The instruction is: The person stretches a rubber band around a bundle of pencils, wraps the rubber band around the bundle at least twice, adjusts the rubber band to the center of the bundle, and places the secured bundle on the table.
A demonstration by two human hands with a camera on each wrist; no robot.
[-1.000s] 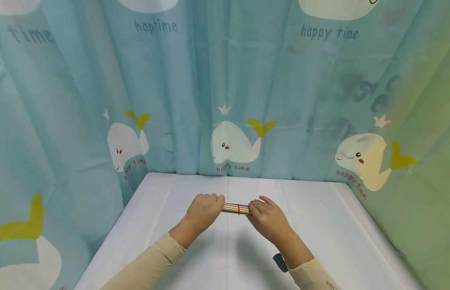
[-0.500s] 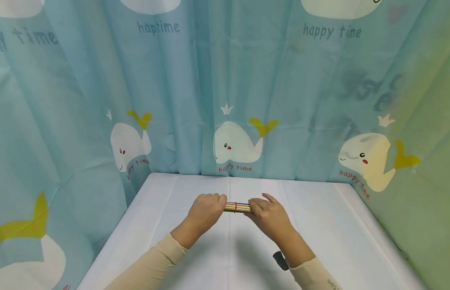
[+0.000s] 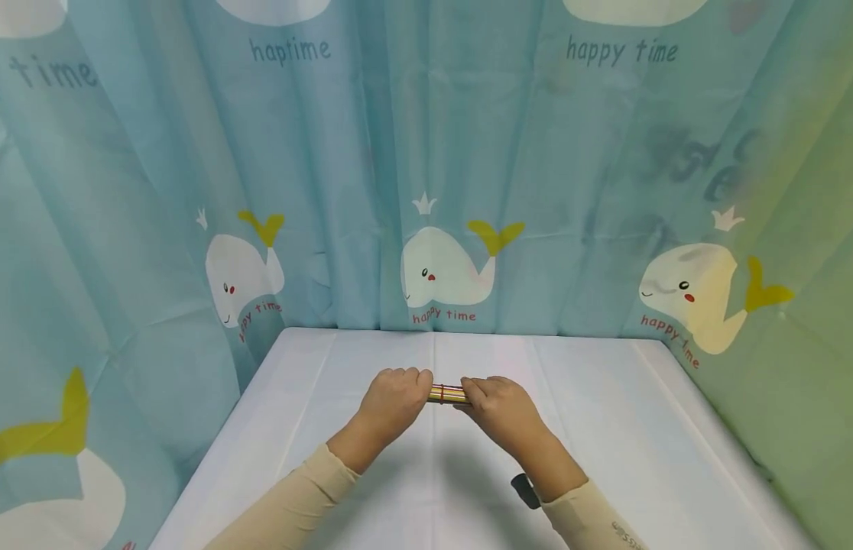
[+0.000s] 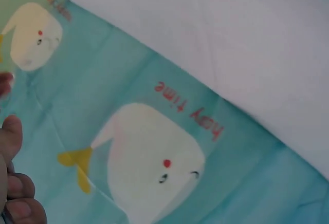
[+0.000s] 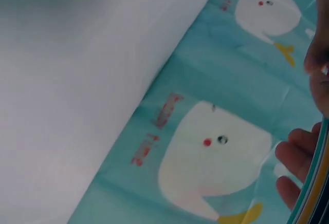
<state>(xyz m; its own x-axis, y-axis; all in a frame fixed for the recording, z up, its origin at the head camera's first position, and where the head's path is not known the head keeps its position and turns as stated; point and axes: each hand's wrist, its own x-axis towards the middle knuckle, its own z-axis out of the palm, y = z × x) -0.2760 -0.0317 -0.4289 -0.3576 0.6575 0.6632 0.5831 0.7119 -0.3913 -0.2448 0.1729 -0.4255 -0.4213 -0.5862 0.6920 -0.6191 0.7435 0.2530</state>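
Observation:
A slim bundle of thin multicoloured sticks (image 3: 450, 394), pencil-like, is held level above the white table between both hands. A red band circles it near the left hand. My left hand (image 3: 397, 401) grips the left end, its fingers curled round it. The right hand (image 3: 505, 412) grips the right part, thumb and fingers closed on it. Both ends are hidden in the hands. In the right wrist view the striped bundle (image 5: 314, 183) runs along the right edge, beside fingertips (image 5: 293, 160). The left wrist view shows only curled fingers (image 4: 21, 198) at its left edge.
The white table (image 3: 591, 443) spreads beneath the hands. A blue-green curtain (image 3: 344, 191) printed with whales encloses its back and sides. A small dark piece (image 3: 525, 491) shows at the right wrist.
The right hand has slid closer to the left, and its raised finger has come down. The red band now sits nearer the left hand, with less of the bundle showing between the hands.

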